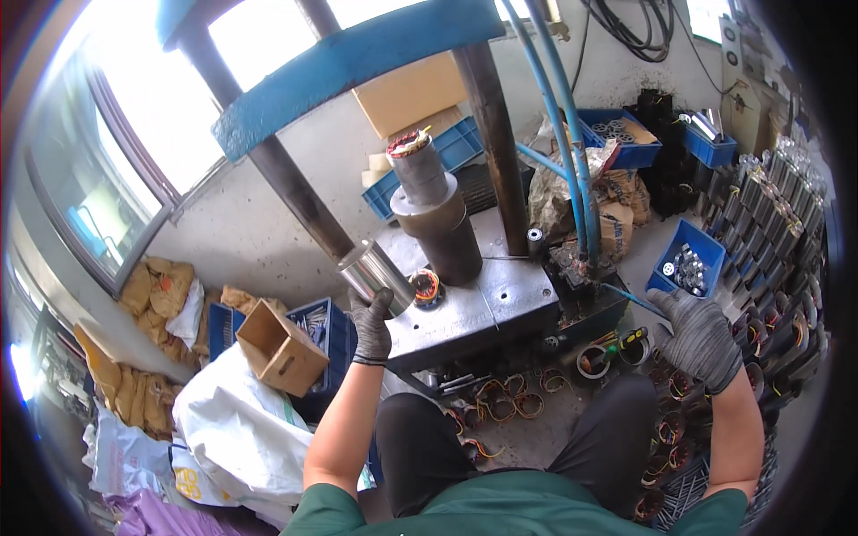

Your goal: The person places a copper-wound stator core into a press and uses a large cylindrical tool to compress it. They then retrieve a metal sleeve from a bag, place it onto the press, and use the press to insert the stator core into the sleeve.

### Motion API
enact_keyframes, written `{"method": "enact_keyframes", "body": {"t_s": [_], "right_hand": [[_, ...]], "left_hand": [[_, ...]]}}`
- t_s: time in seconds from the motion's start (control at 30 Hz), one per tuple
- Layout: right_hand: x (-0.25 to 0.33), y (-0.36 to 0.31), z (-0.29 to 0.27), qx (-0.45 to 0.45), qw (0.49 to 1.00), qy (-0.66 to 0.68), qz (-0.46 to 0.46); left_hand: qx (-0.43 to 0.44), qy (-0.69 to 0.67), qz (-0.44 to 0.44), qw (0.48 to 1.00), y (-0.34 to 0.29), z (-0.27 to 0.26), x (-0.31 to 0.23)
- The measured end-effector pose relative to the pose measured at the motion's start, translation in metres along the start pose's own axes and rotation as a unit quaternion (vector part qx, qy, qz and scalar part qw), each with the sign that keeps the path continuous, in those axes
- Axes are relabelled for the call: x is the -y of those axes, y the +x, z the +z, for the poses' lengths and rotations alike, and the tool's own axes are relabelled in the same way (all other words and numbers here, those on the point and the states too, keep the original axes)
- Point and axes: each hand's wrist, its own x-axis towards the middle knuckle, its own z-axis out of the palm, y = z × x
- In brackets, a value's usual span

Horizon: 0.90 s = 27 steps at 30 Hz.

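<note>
My left hand (371, 329), in a grey glove, is closed around the lower end of a shiny metal cylinder (368, 272), which leans over the press table (496, 304). Close beside it, a wound motor stator (427, 288) with coloured wires sits on the table. Behind stands a thick dark steel post (444, 237); on top is a grey metal sleeve (420, 177) with a second wound stator (408, 144) showing at its upper end. My right hand (702, 339), gloved too, is closed at the end of a thin blue lever (635, 301); its palm side is hidden.
Two dark columns (496, 143) and a blue crossbeam (357, 67) frame the table. Blue hoses (572, 134) run down at its right. A blue bin of metal parts (688, 259) and stacked metal cylinders (769, 214) stand right; a wooden box (281, 348) and white sack (237, 420) left.
</note>
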Motion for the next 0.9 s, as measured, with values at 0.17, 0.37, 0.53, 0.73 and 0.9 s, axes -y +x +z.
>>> {"method": "enact_keyframes", "body": {"t_s": [0.17, 0.37, 0.53, 0.73, 0.9], "right_hand": [[0.004, 0.007, -0.007, 0.082, 0.996, -0.026, -0.03], [0.009, 0.009, -0.01, 0.115, 0.99, -0.036, -0.073], [0.003, 0.006, -0.01, 0.125, 0.989, -0.031, -0.074], [0.0, 0.01, -0.01, 0.152, 0.985, -0.039, -0.072], [-0.003, 0.01, -0.01, 0.168, 0.983, -0.031, -0.065]], "left_hand": [[0.129, 0.137, 0.24, 0.952, 0.05, 0.114, -0.095], [0.162, 0.424, 0.433, 0.779, 0.144, 0.186, -0.114], [0.125, 0.348, 0.279, 0.886, 0.192, 0.203, -0.098], [0.068, 0.229, 0.188, 0.953, 0.237, 0.184, -0.09], [0.04, 0.069, 0.019, 0.997, 0.214, 0.193, -0.091]]}}
